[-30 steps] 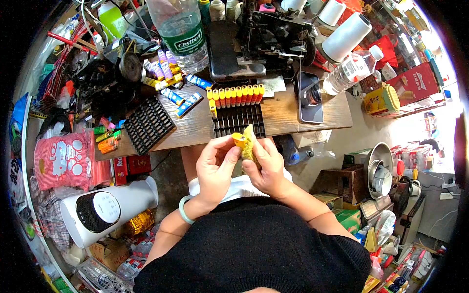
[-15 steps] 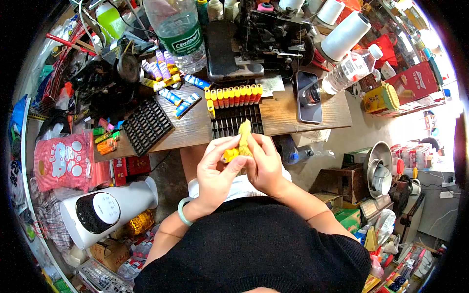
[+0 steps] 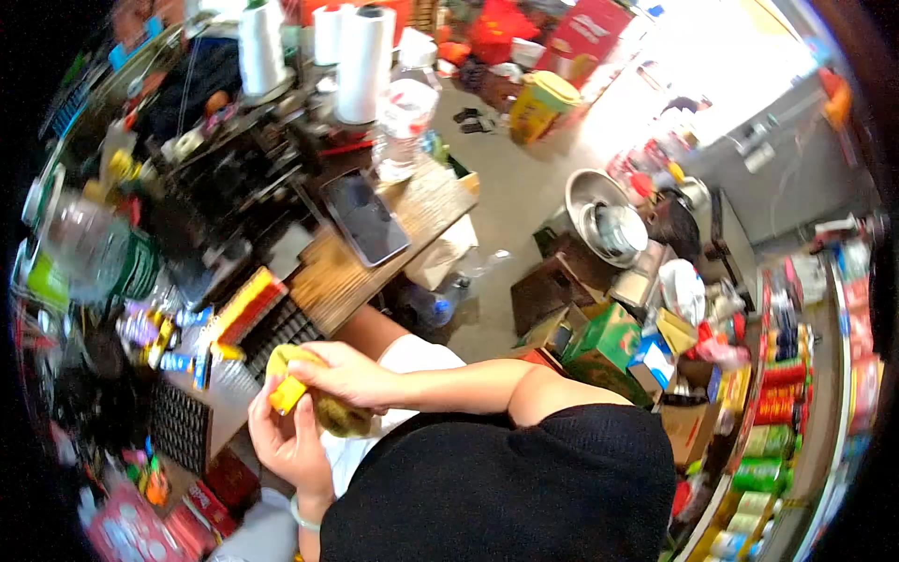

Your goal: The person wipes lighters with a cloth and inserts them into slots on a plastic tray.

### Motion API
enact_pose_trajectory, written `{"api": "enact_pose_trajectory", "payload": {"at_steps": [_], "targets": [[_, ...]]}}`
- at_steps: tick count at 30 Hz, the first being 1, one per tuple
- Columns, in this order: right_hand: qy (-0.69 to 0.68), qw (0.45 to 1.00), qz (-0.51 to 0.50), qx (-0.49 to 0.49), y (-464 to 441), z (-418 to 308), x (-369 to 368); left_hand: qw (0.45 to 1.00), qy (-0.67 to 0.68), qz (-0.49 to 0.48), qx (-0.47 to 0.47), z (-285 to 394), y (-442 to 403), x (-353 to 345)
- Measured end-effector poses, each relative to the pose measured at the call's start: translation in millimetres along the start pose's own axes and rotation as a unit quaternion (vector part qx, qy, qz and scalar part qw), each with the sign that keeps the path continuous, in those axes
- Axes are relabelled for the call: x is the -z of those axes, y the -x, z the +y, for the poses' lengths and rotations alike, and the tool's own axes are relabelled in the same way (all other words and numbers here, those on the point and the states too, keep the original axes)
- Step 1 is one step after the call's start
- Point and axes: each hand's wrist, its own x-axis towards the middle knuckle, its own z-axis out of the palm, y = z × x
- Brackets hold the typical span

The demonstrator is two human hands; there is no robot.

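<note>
My left hand (image 3: 288,448), with a pale bangle at the wrist, has its fingers closed around a small yellow object (image 3: 287,394), perhaps a lighter. In my right hand (image 3: 348,373) is a yellow cloth (image 3: 343,418), bunched up against that object and hanging below the palm. Just beyond the hands a black slotted tray (image 3: 298,328) lies on the table edge. A row of red-and-yellow lighter-like pieces (image 3: 247,307) stands along its far side. Motion blur hides finer detail.
A phone (image 3: 365,217) lies on the wooden table (image 3: 342,286) near a clear bottle (image 3: 403,122) and white thread cones (image 3: 363,66). A dark sewing machine (image 3: 234,178) stands behind. Another black tray (image 3: 181,426) is at left; metal bowls (image 3: 604,215) and boxes (image 3: 604,347) are at right.
The head view has swung to the right, showing more shelves and floor there. Both hands now appear further left, and the yellow cloth is more spread out around the small yellow object.
</note>
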Motion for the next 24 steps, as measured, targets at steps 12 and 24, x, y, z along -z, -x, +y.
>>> {"api": "enact_pose_trajectory", "payload": {"at_steps": [12,24], "targets": [[-0.178,0.982,-0.021,-0.059,5,-3,9,0.9,-0.352,-0.043,-0.254,24,-29,2],[0.619,0.74,0.132,0.226,15,-5,30,0.816,-0.507,0.065,-0.269,20,-77,26]]}}
